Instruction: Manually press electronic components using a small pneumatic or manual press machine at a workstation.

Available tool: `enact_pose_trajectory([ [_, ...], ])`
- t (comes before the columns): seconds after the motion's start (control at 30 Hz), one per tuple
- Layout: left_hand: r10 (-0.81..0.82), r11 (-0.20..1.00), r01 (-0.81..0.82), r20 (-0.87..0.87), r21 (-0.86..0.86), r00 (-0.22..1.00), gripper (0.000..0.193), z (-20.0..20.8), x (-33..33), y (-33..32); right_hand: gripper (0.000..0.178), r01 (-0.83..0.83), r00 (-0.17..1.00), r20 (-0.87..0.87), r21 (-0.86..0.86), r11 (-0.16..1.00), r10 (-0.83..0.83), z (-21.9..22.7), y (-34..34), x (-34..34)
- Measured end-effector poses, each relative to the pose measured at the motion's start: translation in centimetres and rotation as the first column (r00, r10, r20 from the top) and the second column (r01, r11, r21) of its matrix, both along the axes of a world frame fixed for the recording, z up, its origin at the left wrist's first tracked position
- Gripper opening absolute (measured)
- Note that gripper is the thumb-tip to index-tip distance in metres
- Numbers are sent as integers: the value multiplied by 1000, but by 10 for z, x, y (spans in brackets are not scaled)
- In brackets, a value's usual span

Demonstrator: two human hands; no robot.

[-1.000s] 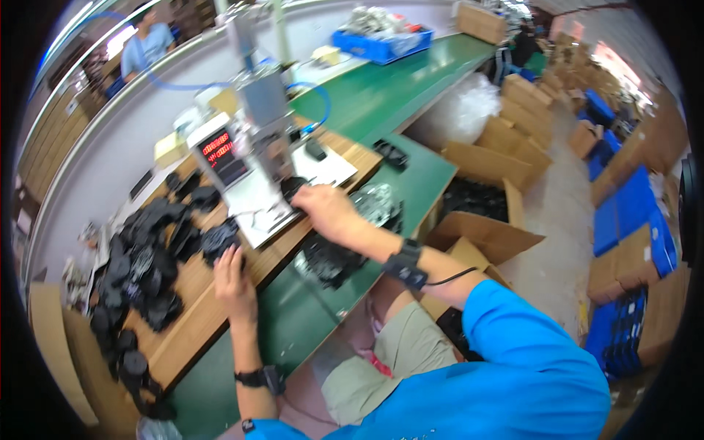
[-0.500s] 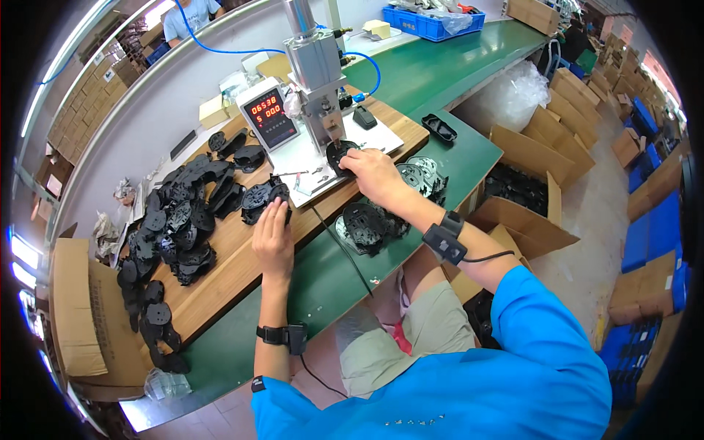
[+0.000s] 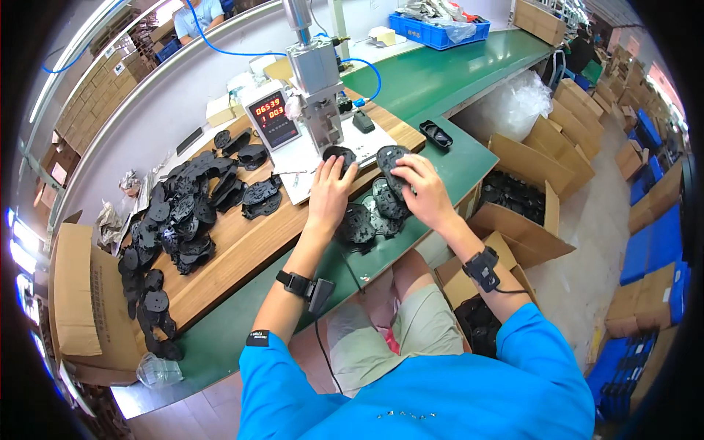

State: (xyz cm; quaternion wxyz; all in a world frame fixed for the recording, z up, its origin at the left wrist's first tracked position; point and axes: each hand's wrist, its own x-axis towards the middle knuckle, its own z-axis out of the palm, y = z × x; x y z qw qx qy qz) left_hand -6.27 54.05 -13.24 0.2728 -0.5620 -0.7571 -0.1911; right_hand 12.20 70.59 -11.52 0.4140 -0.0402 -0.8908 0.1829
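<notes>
A round black plastic housing part (image 3: 339,155) lies under the head of the bench press (image 3: 320,110), on its white base plate. My left hand (image 3: 330,192) has its fingers closed on that part's near edge. To the right, my right hand (image 3: 427,192) grips another black plastic housing part (image 3: 391,159) by its side, raised above a small group of similar parts (image 3: 358,224) on the green bench. On the wooden board to the left sits a short stack of black parts (image 3: 261,196), beside a large heap of them (image 3: 180,209).
A control box with a red lit display (image 3: 273,121) stands left of the press. An open black case (image 3: 435,135) lies on the green bench (image 3: 469,165). Cardboard boxes (image 3: 524,227) holding black parts stand at the right. A blue crate (image 3: 440,31) sits at the back.
My left hand has moved right, from the short stack to the part under the press. My right hand has shifted right from the press and now holds a part over the group there.
</notes>
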Motion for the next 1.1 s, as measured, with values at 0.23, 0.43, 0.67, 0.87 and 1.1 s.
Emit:
enact_pose_trajectory([
  [0.23,45,999,-45,37,-10,998,40,-8,-8,19,34,-25,999,44,-38,999,27,-19,-5,22],
  [0.43,53,996,-52,11,-66,999,37,-4,-5,21,42,-69,989,122,-85,994,79,-37,-12,18],
  [0.67,61,992,-67,-56,-105,997,44,-9,-6,16,46,83,995,51,59,995,-86,-37,-10,20],
  [0.87,36,999,-33,88,-37,995,62,0,-2,20,49,132,991,-15,-91,987,-134,-13,-3,-7],
  [1.1,-109,986,75,242,146,964,76,-14,-4,9,51,-49,996,80,170,984,36,-18,-36,-86],
])
